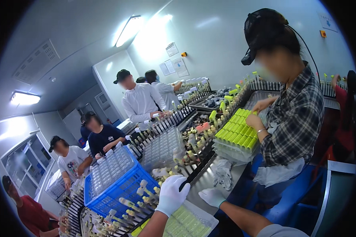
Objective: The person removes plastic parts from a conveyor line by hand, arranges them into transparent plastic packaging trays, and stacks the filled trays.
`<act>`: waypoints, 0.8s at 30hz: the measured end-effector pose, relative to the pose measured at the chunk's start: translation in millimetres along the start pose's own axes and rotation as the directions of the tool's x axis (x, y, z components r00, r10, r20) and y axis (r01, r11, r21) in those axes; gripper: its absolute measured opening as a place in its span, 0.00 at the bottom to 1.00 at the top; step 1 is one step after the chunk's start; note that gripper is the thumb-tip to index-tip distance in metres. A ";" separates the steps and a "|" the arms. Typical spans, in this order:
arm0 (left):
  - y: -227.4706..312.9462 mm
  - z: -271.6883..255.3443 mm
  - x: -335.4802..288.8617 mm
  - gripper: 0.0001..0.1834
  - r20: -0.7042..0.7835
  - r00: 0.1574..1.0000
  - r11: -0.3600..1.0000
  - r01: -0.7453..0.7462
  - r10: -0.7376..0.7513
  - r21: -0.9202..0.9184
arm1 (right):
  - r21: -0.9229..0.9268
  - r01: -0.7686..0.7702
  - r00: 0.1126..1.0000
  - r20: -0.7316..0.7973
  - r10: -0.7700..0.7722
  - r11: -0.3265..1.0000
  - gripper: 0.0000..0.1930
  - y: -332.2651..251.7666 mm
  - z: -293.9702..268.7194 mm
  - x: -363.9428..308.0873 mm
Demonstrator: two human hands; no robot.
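Note:
My left hand (171,195), in a white glove, is raised beside the near edge of the black rack. Its thumb and fingers are apart, and I see nothing held between them. To its right is my right hand (213,197), also gloved, with the fingers drawn together and pointing left; nothing shows in it. Below both hands lies a clear plastic tray (207,223) with rows of yellow-green pieces, partly covered by my left forearm. Upright sticks with pale tips (147,192) stand close to the left of my left hand.
A blue crate (118,203) with clear trays stands left. Crumpled white gloves (222,173) lie on the metal ledge (201,189). At the right, a person in a checked shirt (294,114) handles yellow-green tubes (236,130) on stacked trays. Several other people work around the racks.

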State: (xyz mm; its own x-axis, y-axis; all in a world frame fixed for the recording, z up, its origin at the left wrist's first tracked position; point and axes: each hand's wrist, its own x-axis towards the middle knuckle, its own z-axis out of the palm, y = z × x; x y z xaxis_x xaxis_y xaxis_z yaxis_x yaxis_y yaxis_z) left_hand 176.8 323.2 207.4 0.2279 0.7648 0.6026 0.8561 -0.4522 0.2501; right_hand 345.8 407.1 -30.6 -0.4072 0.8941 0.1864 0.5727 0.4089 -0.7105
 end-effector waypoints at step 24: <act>-61.7 187.2 175.6 0.29 0.048 0.943 0.825 0.262 -0.329 0.501 | 0.042 0.095 0.969 -0.234 -0.083 0.995 0.18 16.0 57.5 -42.0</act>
State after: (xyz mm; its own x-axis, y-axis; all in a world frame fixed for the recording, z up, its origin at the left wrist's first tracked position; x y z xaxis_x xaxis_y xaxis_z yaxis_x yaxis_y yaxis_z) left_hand 250.8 571.3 155.9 -0.0445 0.8922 0.4493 0.9982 0.0574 -0.0151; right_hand 331.2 365.7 -88.8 -0.2756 0.8749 0.3982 0.5006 0.4843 -0.7175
